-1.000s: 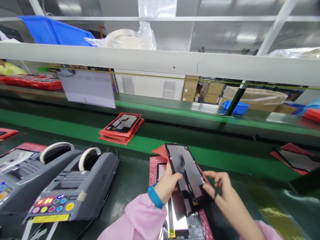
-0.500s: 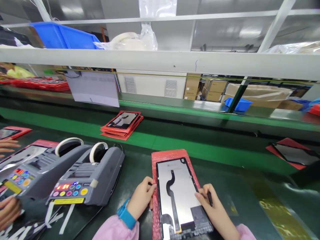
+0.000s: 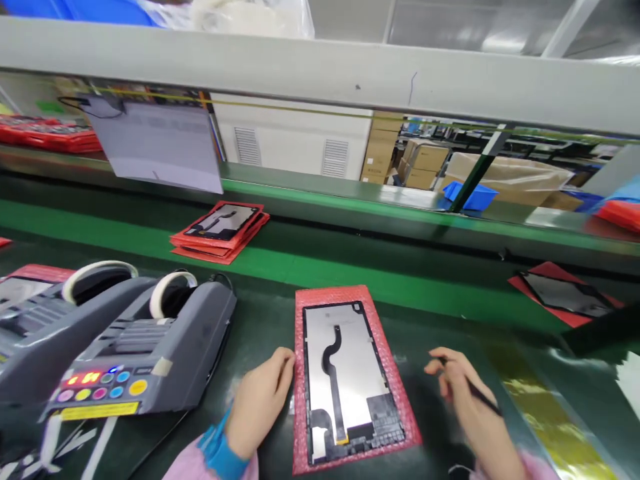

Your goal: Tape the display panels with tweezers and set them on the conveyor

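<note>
A tablet screen panel [image 3: 350, 363], silver-backed with a black border and a curved black flex cable, lies face down on a red bubble-wrap sleeve [image 3: 367, 293] in front of me. My left hand [image 3: 263, 400], below a blue wristband, rests at the sleeve's left edge with its fingers curled; whatever they pinch is hidden. To the right of the sleeve, apart from it, my right hand [image 3: 467, 400] is in the air over the bench. It grips a slim black pen-like tool [image 3: 484, 398] that runs back between thumb and fingers.
Two grey tape dispensers [image 3: 165, 360] stand at left, with cut white strips [image 3: 100, 447] hanging in front. Similar panels on red sleeves [image 3: 220, 230] are stacked behind. Another panel [image 3: 565, 293] lies at right, near yellowish tape [image 3: 545, 407]. A shelf beam [image 3: 320, 67] crosses above.
My right hand has left the panel's right edge and moved right, still holding the black tool. The panel now sits squarely within the sleeve. My view has tipped downward.
</note>
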{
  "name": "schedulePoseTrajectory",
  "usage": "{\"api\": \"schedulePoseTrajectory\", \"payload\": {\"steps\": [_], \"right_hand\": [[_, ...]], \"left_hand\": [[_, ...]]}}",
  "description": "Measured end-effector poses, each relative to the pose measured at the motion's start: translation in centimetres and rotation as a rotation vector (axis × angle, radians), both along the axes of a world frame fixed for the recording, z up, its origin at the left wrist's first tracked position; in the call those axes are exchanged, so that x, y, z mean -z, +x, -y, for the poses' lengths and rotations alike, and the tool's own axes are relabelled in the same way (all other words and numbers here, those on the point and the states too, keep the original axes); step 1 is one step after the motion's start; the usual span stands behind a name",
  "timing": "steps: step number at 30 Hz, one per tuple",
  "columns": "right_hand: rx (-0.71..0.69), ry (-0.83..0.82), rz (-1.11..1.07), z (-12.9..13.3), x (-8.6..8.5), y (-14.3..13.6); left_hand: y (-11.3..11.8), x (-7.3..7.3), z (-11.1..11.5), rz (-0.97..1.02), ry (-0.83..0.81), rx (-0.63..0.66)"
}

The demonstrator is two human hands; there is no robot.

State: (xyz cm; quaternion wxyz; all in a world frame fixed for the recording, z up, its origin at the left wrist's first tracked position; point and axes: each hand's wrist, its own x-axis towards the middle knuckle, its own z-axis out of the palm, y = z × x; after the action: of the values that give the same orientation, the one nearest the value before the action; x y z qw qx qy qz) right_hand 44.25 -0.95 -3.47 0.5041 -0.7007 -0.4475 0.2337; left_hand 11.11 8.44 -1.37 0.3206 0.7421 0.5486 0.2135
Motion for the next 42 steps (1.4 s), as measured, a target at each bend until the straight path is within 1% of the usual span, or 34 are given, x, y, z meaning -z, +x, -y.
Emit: {"api": "schedulePoseTrajectory", "payload": {"steps": [2, 4, 5, 6, 8, 10, 11, 13, 15, 17, 19, 22, 25, 31, 37, 42], "right_hand": [[0.089, 0.014, -0.112, 0.8, 0.1, 2.4], [0.146, 0.027, -0.181, 1.5, 0.6, 4.0], [0.159, 0.028, -0.19, 1.9, 1.0, 4.5], [0.17, 0.026, -0.186, 2.1, 1.4, 4.8], [0.18, 0.01, -0.162, 2.6, 2.0, 4.9], [0.184, -0.009, -0.144, 3.1, 2.4, 4.9], [0.185, -0.022, -0.136, 3.4, 2.6, 5.0], [0.181, -0.055, -0.121, 4.2, 3.0, 5.2], [0.176, -0.087, -0.107, 5.1, 3.5, 5.5], [0.173, -0.11, -0.095, 6.0, 4.0, 5.7], [0.178, -0.123, -0.087, 6.5, 4.5, 5.6], [0.186, -0.134, -0.076, 6.7, 4.5, 5.3], [0.182, -0.146, -0.058, 6.4, 3.9, 4.9], [0.181, -0.177, -0.053, 6.4, 3.0, 4.6], [0.183, -0.188, -0.043, 6.7, 3.1, 4.8], [0.179, -0.205, -0.02, 6.8, 3.1, 4.8]], "left_hand": [[0.1, -0.6, 0.7, 0.019, 0.122, 0.124], [1.1, -1.3, 1.1, 0.029, 0.319, 0.305], [2.0, -1.8, 1.2, 0.02, 0.419, 0.405], [3.1, -2.2, 1.3, -0.003, 0.501, 0.504], [6.1, -3.2, 1.4, -0.071, 0.573, 0.687], [9.8, -3.7, 1.5, -0.135, 0.584, 0.841], [11.8, -3.7, 1.5, -0.139, 0.572, 0.879], [15.6, -3.1, 1.5, -0.123, 0.54, 0.948], [18.9, -1.7, 1.3, -0.088, 0.52, 1.024], [21.5, 0.0, 0.9, -0.055, 0.49, 1.078], [23.1, 1.6, 0.4, -0.033, 0.445, 1.108], [24.0, 3.3, -0.3, -0.015, 0.367, 1.125], [24.0, 3.9, -0.5, -0.003, 0.297, 1.127], [24.1, 3.4, -0.7, -0.019, 0.208, 1.14], [24.1, 3.1, -0.7, -0.028, 0.181, 1.136], [24.1, 3.1, -0.7, -0.012, 0.179, 1.143]]}}
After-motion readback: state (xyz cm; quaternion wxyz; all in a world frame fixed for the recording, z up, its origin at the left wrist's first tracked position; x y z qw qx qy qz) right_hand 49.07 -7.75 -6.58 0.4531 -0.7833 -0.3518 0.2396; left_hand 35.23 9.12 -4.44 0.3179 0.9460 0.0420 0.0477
